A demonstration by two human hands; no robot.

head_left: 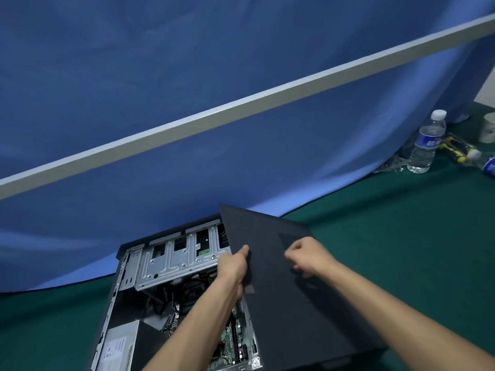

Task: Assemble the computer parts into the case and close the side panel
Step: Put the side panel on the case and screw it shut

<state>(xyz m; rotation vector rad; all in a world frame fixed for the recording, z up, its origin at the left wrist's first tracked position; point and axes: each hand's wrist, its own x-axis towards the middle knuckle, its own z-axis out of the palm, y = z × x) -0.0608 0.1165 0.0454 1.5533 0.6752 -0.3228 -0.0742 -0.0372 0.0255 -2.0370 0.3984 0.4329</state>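
An open case (126,295) lies on its side on a green table (375,236), near the bottom edge of the view. Inside it show a silver drive cage (171,261), a power supply (117,346) at the near left, black cables (166,298) and a green board (233,341). The dark side panel (289,303) is tilted over the right part of the case, its far corner raised and its right part over the table.

The left hand (233,269) grips the panel's left edge, thumb on top. The right hand (308,255) rests on the panel's top face beside a mesh vent (288,238), fingers curled; what they hold, if anything, I cannot tell.

At the far right stands 1 water bottle (427,143), with a yellow-handled tool (455,148) beside it. A blue cloth (187,156) hangs behind, crossed by a grey bar (241,103).
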